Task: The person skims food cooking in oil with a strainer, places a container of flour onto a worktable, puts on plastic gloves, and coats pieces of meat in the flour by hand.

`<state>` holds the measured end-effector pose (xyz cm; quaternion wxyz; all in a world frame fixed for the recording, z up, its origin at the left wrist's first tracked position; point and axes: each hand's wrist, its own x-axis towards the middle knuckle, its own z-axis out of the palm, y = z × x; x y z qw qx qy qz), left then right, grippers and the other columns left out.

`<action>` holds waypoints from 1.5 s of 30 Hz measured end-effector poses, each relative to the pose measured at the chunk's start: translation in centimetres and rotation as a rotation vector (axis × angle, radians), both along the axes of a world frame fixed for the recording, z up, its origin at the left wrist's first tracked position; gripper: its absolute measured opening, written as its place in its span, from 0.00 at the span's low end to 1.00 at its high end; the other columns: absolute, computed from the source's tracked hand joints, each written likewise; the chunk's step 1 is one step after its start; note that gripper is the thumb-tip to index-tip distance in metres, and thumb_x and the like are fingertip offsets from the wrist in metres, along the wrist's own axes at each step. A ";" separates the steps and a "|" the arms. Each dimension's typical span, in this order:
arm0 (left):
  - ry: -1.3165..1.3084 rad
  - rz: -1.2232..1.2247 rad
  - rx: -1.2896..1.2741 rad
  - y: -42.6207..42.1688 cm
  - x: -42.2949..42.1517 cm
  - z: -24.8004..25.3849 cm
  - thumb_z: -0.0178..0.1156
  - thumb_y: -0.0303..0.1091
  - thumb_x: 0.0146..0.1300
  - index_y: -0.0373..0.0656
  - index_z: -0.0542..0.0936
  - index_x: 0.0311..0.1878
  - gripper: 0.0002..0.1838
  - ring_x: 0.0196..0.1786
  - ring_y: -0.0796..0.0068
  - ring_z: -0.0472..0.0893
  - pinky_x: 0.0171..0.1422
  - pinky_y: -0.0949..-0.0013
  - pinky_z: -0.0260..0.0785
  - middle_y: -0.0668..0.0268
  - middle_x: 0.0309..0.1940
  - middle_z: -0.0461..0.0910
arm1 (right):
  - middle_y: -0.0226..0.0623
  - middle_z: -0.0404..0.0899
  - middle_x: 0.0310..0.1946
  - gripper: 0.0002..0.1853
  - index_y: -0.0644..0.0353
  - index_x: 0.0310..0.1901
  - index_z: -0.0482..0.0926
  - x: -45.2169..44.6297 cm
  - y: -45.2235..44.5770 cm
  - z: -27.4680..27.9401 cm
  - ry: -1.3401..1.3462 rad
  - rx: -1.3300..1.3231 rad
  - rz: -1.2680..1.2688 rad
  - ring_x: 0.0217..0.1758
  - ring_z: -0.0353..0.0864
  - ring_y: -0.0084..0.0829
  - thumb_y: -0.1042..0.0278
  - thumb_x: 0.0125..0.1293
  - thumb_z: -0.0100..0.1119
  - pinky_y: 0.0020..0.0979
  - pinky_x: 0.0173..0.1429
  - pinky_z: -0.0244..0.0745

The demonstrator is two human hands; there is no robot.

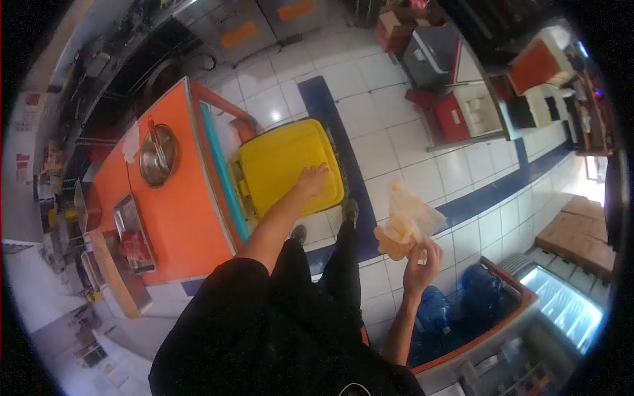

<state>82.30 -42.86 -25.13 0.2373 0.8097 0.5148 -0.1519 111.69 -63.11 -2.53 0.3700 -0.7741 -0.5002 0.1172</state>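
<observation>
A yellow bin lid lies below me, beside the orange table. Over its right part my left hand reaches out with fingers stretched; it appears to touch the lid. Out to the right, above the tiled floor, my right hand is closed on a crumpled, see-through plastic bag. The bag looks stained orange-brown and hangs spread out past the fingers. Whether anything is inside it, I cannot tell.
An orange table at left bears a metal bowl with utensils and a metal tray. Blue water jugs stand at lower right, near a lit display case. A metal shelf holds containers at upper right.
</observation>
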 end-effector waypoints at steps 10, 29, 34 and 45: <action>0.186 -0.164 -0.058 6.6 4.3 -4.6 0.64 0.47 0.60 0.44 0.81 0.50 0.21 0.60 0.56 0.77 0.61 0.45 0.69 0.60 0.53 0.78 | 0.40 0.83 0.43 0.11 0.60 0.43 0.83 7.4 13.8 -7.6 0.062 -0.147 0.236 0.52 0.77 0.46 0.76 0.57 0.67 0.43 0.60 0.69; -0.112 0.373 0.186 -1.6 -12.3 21.1 0.66 0.37 0.62 0.40 0.81 0.41 0.11 0.56 0.51 0.77 0.60 0.52 0.71 0.57 0.49 0.79 | 0.54 0.78 0.57 0.22 0.63 0.56 0.79 -17.0 28.1 -25.3 0.358 -0.162 0.571 0.60 0.76 0.55 0.71 0.59 0.67 0.46 0.65 0.71; -0.346 0.183 0.172 0.3 -6.5 10.0 0.65 0.40 0.60 0.45 0.81 0.53 0.19 0.60 0.52 0.76 0.63 0.48 0.67 0.57 0.52 0.78 | 0.47 0.83 0.54 0.20 0.67 0.58 0.79 -8.4 25.5 -28.4 0.684 -0.462 0.570 0.58 0.81 0.40 0.63 0.71 0.60 0.37 0.65 0.72; -0.852 0.677 -0.198 -21.6 -8.2 16.5 0.62 0.47 0.70 0.40 0.71 0.68 0.29 0.57 0.52 0.80 0.59 0.55 0.73 0.48 0.55 0.79 | 0.50 0.82 0.36 0.12 0.58 0.33 0.80 26.0 -12.5 -32.7 -0.436 -1.299 1.401 0.43 0.83 0.50 0.57 0.59 0.61 0.49 0.45 0.73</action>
